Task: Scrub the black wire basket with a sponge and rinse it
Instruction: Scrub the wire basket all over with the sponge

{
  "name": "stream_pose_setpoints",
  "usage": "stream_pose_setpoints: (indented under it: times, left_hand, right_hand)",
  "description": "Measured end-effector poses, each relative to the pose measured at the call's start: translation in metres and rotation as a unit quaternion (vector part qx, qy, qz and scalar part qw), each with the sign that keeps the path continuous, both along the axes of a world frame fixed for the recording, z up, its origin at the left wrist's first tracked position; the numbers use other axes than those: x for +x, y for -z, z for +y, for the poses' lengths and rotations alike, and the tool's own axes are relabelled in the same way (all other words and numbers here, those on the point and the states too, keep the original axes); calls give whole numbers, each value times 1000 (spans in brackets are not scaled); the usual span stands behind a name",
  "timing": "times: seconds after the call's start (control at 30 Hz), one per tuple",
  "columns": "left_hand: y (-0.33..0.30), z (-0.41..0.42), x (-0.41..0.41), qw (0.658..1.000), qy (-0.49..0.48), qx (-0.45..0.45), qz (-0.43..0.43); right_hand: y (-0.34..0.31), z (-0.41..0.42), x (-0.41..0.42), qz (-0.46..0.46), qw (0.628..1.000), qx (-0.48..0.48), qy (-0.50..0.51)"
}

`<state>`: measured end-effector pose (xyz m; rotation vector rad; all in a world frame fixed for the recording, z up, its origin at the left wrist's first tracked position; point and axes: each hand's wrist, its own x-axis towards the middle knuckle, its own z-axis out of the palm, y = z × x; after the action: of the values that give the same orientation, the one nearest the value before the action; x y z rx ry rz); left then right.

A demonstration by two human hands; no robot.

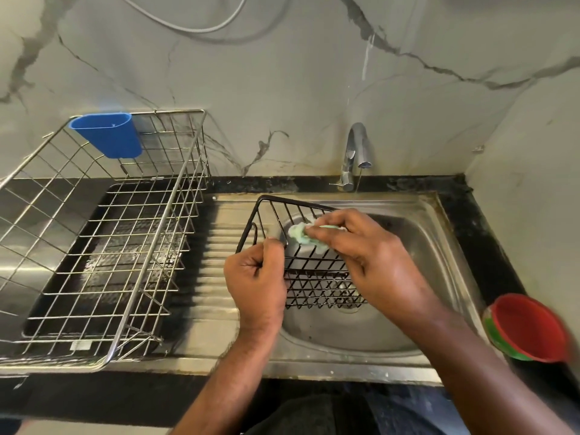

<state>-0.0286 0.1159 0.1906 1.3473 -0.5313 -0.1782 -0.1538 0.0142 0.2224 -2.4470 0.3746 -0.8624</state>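
Basket [317, 271] tilted over sink [439, 246] so suds drain; left hand [255, 277] grips its rim w/ curled fingers; right hand [361, 249] pinches sponge [299, 234] vs wires.

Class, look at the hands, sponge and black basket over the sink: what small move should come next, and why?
Probably draw the sponge along the next wires. The right hand presses it inside the black wire basket, which the left hand grips by its side over the sink; the lower wires show no suds yet.
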Motion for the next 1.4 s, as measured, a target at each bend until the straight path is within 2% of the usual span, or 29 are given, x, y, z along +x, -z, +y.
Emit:
stream_pose_setpoints:
  times: [0.13,0.33,0.43,0.53,0.67,0.8,0.9,1.27,1.4]
  left_hand:
    - [-1,5,3,1000,-19,-15,19]
    - [-3,10,8,999,-22,-32,23]
    - [0,9,7,997,-38,-23,56]
    - [0,5,3,995,-52,-15,87]
    - [-1,2,-1,994,-56,-8,97]
    - [-4,3,-2,992,-69,-7,104]
    - [-6,4,-1,992,-71,-10,108]
    - [-2,5,4,986,-62,-25,153]
    - [-2,6,4,986,-57,-25,154]
  right_hand:
    - [15,-20,-16,17,999,10,27]
    - [33,-54,-38,72,983,1,171]
    - [31,-56,-38,61,978,-3,199]
    - [23,-38,-26,41,985,1,170]
    - [12,-6,-6,31,996,23,82]
    - [10,4,2,2,1000,-16,5]
    - [14,-3,-5,17,999,-42,0]
    - [27,-44,-31,-2,984,9,176]
    - [21,-44,-33,-11,974,-7,226]
